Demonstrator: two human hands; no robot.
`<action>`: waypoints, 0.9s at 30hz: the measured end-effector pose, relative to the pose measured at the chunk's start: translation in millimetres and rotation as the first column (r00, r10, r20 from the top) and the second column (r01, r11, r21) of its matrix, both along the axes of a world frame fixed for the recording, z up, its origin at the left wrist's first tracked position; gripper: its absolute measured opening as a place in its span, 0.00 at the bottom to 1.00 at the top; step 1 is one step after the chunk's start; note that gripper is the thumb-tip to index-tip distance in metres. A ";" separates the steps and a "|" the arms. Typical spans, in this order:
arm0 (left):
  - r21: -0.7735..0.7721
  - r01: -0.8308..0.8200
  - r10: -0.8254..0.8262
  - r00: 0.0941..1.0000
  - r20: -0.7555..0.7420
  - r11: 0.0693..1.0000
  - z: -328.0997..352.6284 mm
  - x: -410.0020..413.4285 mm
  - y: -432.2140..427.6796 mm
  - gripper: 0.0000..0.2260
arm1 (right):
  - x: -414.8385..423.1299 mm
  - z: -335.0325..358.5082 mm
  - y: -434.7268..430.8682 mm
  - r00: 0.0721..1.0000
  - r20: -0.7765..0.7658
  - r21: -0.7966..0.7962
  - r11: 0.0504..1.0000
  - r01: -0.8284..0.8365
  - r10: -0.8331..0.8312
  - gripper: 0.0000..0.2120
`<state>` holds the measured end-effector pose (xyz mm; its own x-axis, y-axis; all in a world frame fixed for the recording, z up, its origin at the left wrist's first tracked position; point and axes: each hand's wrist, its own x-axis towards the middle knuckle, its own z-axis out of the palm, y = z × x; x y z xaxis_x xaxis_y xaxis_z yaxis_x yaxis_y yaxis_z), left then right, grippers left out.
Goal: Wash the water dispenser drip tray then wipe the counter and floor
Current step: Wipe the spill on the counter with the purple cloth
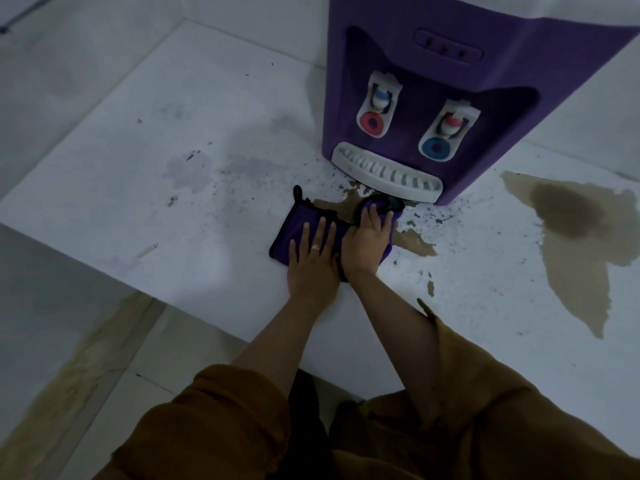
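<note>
- Left hand (313,252) and right hand (369,237) lie flat on the cloth (291,225), gripping nothing.
- I'd sweep into the spill (415,245) beside the right hand, pressing evenly.

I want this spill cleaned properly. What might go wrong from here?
1. The left hand and right hand press the cloth into the brown puddle; it may smear dirt across the counter instead of lifting it.
2. The large puddle at the right stretches toward the counter's front edge and might drip onto the already stained floor.
</note>
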<state>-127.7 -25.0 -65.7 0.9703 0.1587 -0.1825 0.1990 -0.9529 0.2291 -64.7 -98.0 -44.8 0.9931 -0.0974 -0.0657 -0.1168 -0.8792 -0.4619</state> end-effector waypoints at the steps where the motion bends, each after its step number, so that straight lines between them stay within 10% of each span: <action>1: 0.003 0.003 -0.003 1.000 -0.002 1.000 0.1 0.5 2.5 0.27 | 0.2 -0.8 2.4 1.000 0.002 -0.020 1.000 -0.006 0.006 0.24; 12: 0.002 -0.054 0.054 0.998 -0.011 0.999 6.6 14.5 48.8 0.28 | 20.8 -1.5 47.6 0.943 0.074 -0.077 0.944 -0.320 0.326 0.17; 18: -0.015 -0.138 0.138 0.990 0.015 0.990 4.9 15.5 64.6 0.25 | 32.4 4.5 75.4 0.883 0.098 0.280 0.839 -0.467 0.459 0.19; 27: -0.018 -0.203 0.203 0.979 0.035 0.979 3.0 13.0 105.1 0.25 | 43.1 -1.1 120.0 0.886 0.040 0.384 0.811 -0.441 0.462 0.20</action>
<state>-114.7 80.2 -62.8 0.9243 0.3505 -0.1509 0.3789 -0.8901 0.2533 -21.6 22.0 -45.9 0.9132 0.4034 -0.0578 0.2173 -0.6020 -0.7683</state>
